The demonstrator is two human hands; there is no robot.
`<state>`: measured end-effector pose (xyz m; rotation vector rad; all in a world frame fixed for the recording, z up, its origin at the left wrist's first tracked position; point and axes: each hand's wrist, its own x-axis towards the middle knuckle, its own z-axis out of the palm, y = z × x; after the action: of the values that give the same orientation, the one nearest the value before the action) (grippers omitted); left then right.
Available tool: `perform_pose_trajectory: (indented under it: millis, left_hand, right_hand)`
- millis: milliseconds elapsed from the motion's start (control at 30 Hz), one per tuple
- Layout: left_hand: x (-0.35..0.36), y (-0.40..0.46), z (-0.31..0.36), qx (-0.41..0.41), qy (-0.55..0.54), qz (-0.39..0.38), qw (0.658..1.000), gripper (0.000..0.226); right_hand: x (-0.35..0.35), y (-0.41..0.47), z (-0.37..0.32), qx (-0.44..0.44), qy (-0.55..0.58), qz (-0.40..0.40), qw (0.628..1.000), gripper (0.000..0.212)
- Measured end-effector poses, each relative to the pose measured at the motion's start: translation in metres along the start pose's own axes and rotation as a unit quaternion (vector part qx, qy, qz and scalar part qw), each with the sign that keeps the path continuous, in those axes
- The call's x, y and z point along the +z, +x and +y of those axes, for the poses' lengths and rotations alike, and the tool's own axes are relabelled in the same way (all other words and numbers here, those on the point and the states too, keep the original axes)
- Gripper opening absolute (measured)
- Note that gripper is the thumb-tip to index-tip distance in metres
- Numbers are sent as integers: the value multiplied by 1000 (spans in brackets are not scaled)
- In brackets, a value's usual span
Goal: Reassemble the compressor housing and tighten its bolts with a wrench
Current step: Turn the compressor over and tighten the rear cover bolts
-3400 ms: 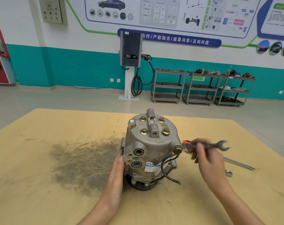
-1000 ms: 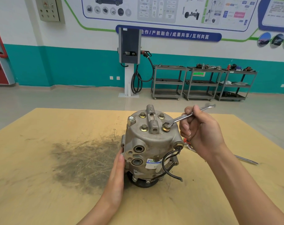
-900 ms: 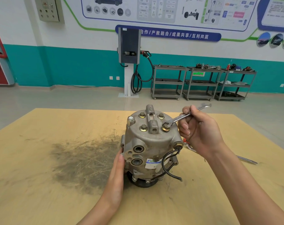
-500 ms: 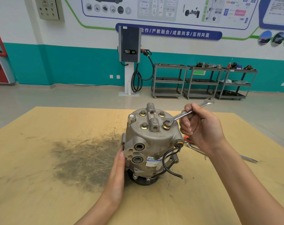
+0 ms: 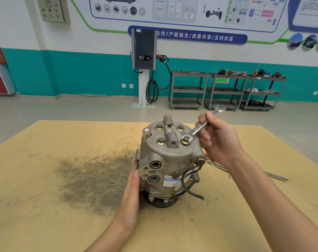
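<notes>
**Colours on the bench and behind it**

Your compressor housing (image 5: 170, 157) reads dull grey, mottled with tan grime; its four bolts (image 5: 186, 140) are brassy yellow. A white-and-blue label (image 5: 171, 180) sits low on its side, beside looping black wires (image 5: 189, 180). The wrench (image 5: 200, 127) you grip is bright silver. The table (image 5: 45, 197) is pale yellow-tan with a dark sooty smear (image 5: 92, 179) scratched by fine lines. A second tool (image 5: 216, 163) shows silver with a red spot. Behind: wall (image 5: 81, 73) white above, teal below; grey carts (image 5: 189, 90); a dark grey charger (image 5: 144, 49) on a white post.
</notes>
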<state>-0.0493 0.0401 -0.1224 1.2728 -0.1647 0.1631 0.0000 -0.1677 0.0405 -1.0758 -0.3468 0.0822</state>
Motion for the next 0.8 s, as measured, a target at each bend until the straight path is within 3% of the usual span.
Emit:
perform_pose_trajectory:
  millis: [100, 267, 400, 500, 700, 800]
  left_hand:
    - [1, 0, 1, 3, 4, -2, 1000, 106]
    - [1, -1, 2, 4, 7, -6, 1000, 101]
    - [0, 0, 1, 0, 9, -7, 1000, 103]
    - [0, 0, 0, 1, 4, -3, 1000, 105]
    - [0, 1, 0, -4, -16, -8, 1000, 99]
    - [-1, 1, -1, -6, -14, -6, 1000, 98]
  right_hand:
    - [-2, -18, 19, -130, -9, 56, 990, 36]
    - [6, -54, 43, -317, -116, 139, 931, 27]
    - [17, -76, 53, -408, -203, 128, 881, 14]
    - [25, -82, 50, -435, -220, 87, 869, 9]
    - [30, -75, 23, -421, -191, 146, 874, 17]
    - [22, -68, 10, -379, -180, 153, 895, 25]
